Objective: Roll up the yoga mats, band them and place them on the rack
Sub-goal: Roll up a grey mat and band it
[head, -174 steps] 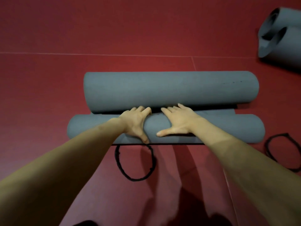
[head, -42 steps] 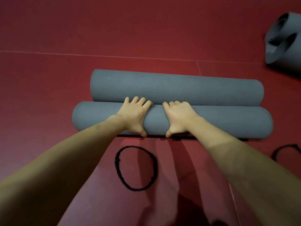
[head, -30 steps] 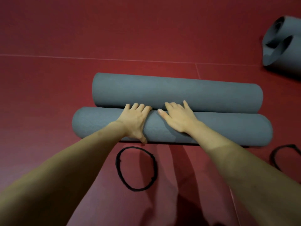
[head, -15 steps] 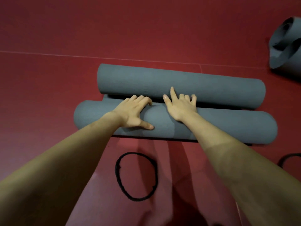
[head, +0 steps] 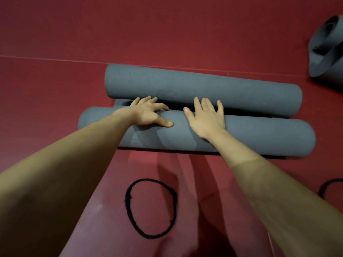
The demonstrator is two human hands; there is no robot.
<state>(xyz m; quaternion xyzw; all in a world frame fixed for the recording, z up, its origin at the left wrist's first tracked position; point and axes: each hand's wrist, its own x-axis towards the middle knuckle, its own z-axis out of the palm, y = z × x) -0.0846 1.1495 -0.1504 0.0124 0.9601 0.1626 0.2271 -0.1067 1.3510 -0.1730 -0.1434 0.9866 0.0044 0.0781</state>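
Observation:
Two grey yoga mat rolls lie side by side on the red floor. My left hand [head: 150, 114] rests on top of the near roll [head: 259, 138], fingers hooked over its far side into the gap, thumb pressed on the roll. Flat on the same roll lies my right hand [head: 206, 117], fingers spread, their tips touching the far roll [head: 185, 84]. A strip of flat mat shows in the gap at the left. A black band [head: 127, 201] lies as a ring on the floor just in front of the near roll, touched by neither hand.
A second black band [head: 330, 183] lies at the right edge, partly cut off. More grey mats [head: 326, 52], loosely rolled, sit at the far right. A thin seam line runs across the red floor behind the rolls.
Both hands slid from the front of the near roll up over its top. A narrow gap has opened between the two rolls, and the right hand has flattened out.

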